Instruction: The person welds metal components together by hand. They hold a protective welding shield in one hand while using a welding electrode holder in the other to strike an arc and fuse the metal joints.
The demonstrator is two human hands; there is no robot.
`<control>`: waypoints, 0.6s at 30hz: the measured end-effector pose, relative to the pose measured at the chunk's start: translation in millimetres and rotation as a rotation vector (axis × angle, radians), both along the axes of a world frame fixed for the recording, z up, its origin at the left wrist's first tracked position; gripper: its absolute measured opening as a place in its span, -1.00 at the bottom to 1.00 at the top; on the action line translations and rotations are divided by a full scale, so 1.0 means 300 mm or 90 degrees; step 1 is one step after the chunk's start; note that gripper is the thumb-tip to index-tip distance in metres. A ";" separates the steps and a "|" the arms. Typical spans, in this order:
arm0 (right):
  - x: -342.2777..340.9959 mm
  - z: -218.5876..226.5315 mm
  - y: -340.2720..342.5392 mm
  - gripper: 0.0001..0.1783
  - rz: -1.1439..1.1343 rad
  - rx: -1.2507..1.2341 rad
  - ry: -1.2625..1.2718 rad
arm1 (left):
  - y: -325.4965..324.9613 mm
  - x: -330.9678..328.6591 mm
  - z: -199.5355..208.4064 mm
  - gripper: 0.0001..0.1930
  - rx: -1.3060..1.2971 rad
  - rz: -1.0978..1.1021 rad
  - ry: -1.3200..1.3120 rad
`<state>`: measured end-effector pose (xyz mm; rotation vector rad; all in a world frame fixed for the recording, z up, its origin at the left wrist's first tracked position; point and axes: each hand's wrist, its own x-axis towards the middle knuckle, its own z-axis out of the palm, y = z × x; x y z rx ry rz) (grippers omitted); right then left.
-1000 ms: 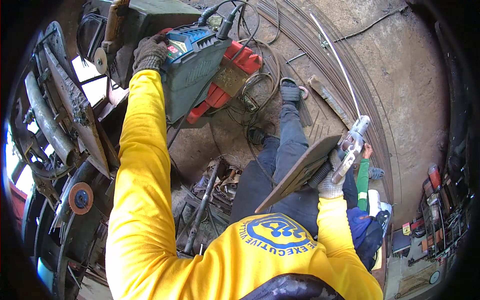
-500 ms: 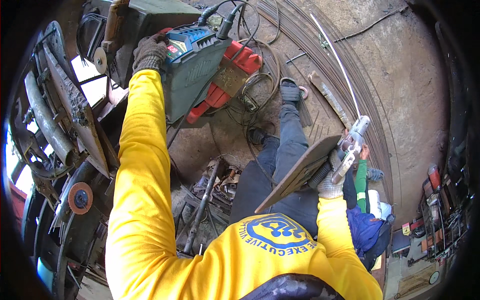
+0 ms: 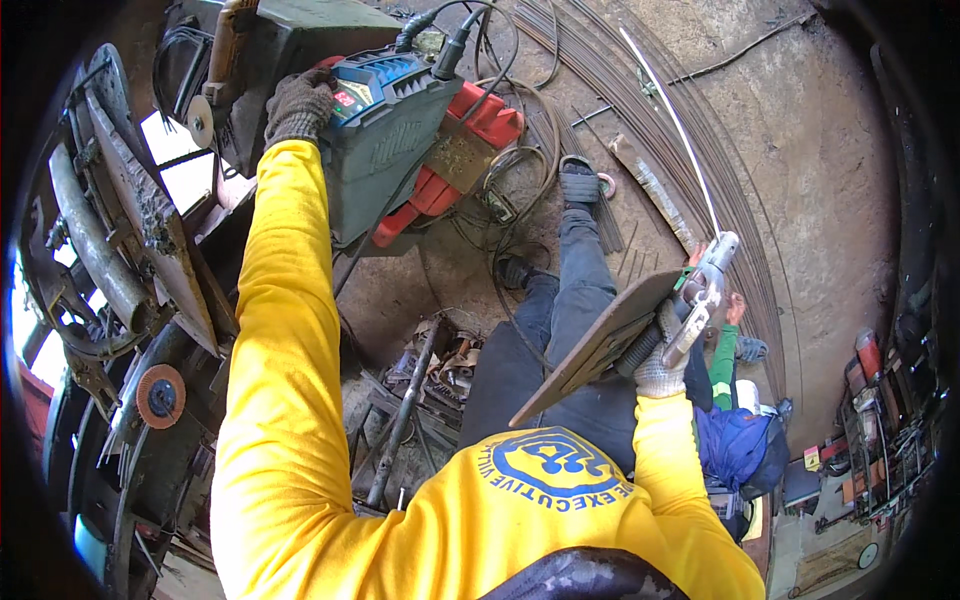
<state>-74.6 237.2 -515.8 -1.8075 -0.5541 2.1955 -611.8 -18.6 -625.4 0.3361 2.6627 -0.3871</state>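
My left hand (image 3: pixel 298 105), gloved, rests fingers down on the top corner of the blue-green welding machine (image 3: pixel 385 140), touching it without gripping anything; the machine stands on the red one (image 3: pixel 470 140) beneath it, two black cables (image 3: pixel 440 45) plugged into its top; my right hand (image 3: pixel 660 365), also gloved, is clenched around the electrode holder (image 3: pixel 705 290) together with the handle of a flat brown face shield (image 3: pixel 600 345); a thin welding rod (image 3: pixel 672 115) sticks up from the holder; steel rods (image 3: pixel 640 130) lie curved across the dirt floor (image 3: pixel 790 170) beyond my dark trousers (image 3: pixel 570 310).
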 end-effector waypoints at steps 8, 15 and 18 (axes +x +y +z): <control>0.048 -0.040 -0.010 -0.57 -0.022 -0.015 0.002 | 0.005 0.003 -0.001 -0.63 -0.014 0.010 0.000; 0.039 -0.034 -0.007 -0.52 -0.030 -0.017 0.016 | 0.017 0.005 0.009 -0.62 -0.015 0.012 -0.010; 0.024 -0.019 -0.004 -0.55 0.010 0.009 -0.002 | 0.023 0.009 0.016 -0.62 -0.006 0.017 -0.011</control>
